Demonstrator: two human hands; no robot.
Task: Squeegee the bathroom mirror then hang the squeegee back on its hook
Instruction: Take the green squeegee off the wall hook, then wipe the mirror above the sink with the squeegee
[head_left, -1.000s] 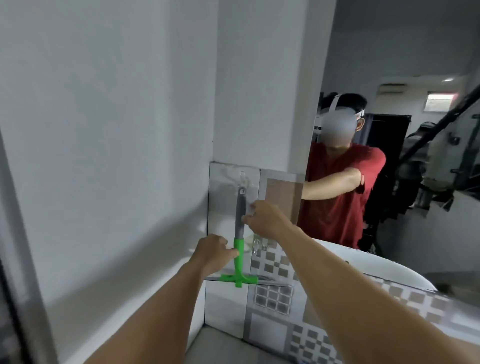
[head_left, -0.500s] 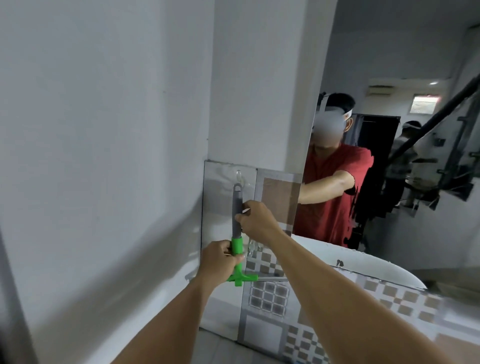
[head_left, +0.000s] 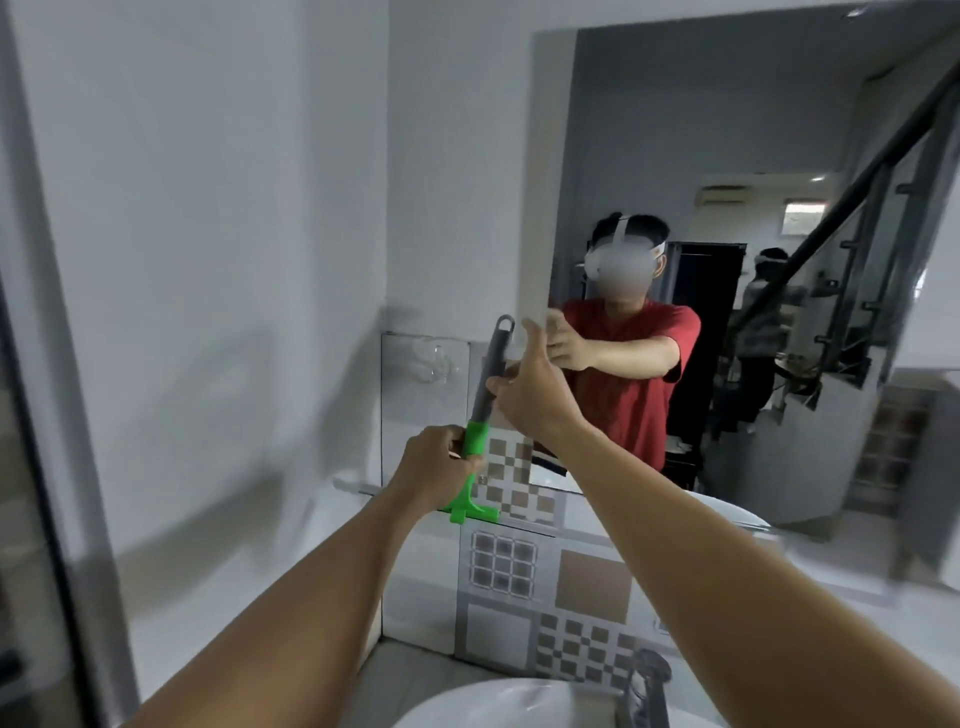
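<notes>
Squeegee with grey handle and green head (head_left: 480, 415) tilts free of the clear wall hook (head_left: 434, 358) (just left), before the wall mirror (head_left: 727, 130). Left hand (head_left: 439, 467) clamps its green neck; right hand (head_left: 535, 395) pinches the handle above the white basin (head_left: 493, 701).

Green-and-grey squeegee (head_left: 480, 415), brown-and-white checkered tiles (head_left: 511, 566), white wall (head_left: 208, 208), white sink (head_left: 498, 704), red shirt reflected (head_left: 631, 395)

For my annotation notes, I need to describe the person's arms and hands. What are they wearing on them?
Both forearms are bare: no sleeve reaches them, and no glove, watch, bracelet or ring is visible on the left hand or the right hand. The reflection in the mirror shows a red short-sleeved T-shirt, its sleeves ending on the upper arms.
</notes>
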